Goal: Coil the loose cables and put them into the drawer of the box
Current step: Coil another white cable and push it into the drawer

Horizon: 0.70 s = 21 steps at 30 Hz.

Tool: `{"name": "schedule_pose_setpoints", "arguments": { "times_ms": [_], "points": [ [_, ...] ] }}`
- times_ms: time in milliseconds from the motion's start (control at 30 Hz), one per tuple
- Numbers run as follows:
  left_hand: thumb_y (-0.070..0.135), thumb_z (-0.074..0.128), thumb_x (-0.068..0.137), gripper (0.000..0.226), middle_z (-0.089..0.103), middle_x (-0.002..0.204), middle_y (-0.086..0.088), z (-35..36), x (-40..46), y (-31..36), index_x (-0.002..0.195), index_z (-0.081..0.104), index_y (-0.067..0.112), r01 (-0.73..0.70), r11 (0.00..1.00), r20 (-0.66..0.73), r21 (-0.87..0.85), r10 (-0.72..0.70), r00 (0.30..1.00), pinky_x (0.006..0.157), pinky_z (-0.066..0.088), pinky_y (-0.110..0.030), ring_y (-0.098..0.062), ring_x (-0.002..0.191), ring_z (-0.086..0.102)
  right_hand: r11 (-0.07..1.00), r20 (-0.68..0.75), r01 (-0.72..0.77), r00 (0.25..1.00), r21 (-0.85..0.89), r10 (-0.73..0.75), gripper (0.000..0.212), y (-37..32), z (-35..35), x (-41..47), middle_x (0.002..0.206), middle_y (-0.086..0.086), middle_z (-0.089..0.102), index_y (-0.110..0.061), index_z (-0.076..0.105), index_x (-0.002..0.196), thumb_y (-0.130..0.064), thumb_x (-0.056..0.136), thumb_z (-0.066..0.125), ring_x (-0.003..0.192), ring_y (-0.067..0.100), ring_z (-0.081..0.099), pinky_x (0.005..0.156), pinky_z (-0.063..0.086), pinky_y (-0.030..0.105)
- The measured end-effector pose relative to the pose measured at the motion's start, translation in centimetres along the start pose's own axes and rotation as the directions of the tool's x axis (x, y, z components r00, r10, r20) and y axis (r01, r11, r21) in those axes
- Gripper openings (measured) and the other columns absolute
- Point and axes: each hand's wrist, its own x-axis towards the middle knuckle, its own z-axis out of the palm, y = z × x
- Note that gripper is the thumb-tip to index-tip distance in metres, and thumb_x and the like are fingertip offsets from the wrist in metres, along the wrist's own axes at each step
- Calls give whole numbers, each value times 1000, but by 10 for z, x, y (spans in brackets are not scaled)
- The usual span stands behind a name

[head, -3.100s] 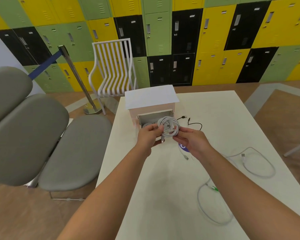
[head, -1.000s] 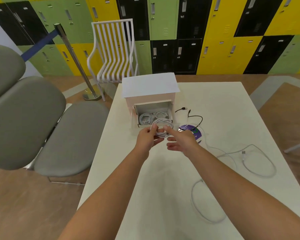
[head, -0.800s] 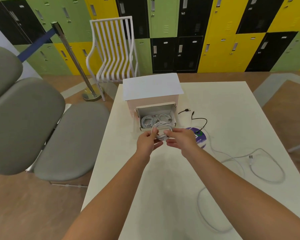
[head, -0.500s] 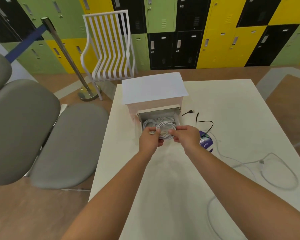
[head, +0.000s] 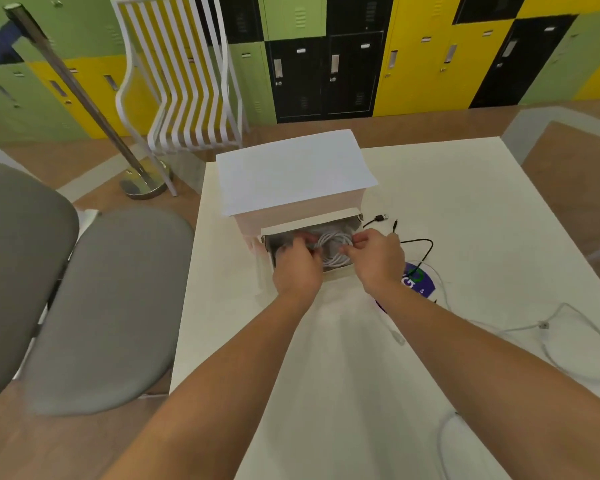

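Observation:
A white box (head: 293, 178) stands on the white table (head: 326, 375) with its drawer (head: 340, 272) pulled out toward me. Inside the drawer lies a coiled white cable (head: 335, 249). My left hand (head: 297, 268) pinches the coil's left side and my right hand (head: 376, 259) pinches its right side, both reaching into the drawer. A loose white cable (head: 568, 341) sprawls on the table at the right. A thin black cable (head: 418, 247) lies beside the box, just right of my right hand.
A round purple sticker (head: 420, 278) sits on the table under the black cable. Grey padded seats (head: 84, 306) stand left of the table. A white slatted chair (head: 184, 81) and a barrier post (head: 84, 98) stand behind, before coloured lockers.
Both hands carried the white coil forward from above the table into the open drawer, where they now hold it low. The camera tilted down and closer.

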Motion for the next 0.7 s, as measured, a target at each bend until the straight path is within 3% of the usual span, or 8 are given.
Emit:
{"name": "schedule_pose_setpoints", "arguments": {
  "times_ms": [200,333,567,700],
  "points": [
    [28,50,97,25,62,115,-5,6,7,-8,122,54,24,-104,975,-10,199,108,994,79,47,-38,-26,115,47,912,-45,223,966,-343,-254,36,1,6,9,103,5,58,-20,74,97,-51,79,71,102,26,49,81,44,37],
    [28,53,95,28,60,120,-5,8,10,-10,122,57,20,-165,953,-19,253,176,984,84,46,-38,-25,116,47,832,-21,271,947,-484,-321,40,2,7,12,105,5,56,-24,76,97,-57,87,58,106,28,46,84,37,38],
    [43,64,87,41,54,121,-6,9,11,-19,119,62,18,-228,916,38,330,228,973,82,46,-37,-26,118,44,840,5,301,942,-452,-334,30,7,6,7,102,6,57,-28,75,103,-47,92,56,103,28,45,85,34,38],
    [43,58,91,36,54,121,-8,6,13,-16,117,66,20,-209,911,33,356,211,977,83,45,-37,-27,119,43,873,29,324,941,-364,-338,28,8,0,6,102,9,60,-25,75,106,-41,94,55,102,29,47,85,36,39]
  ]
}}
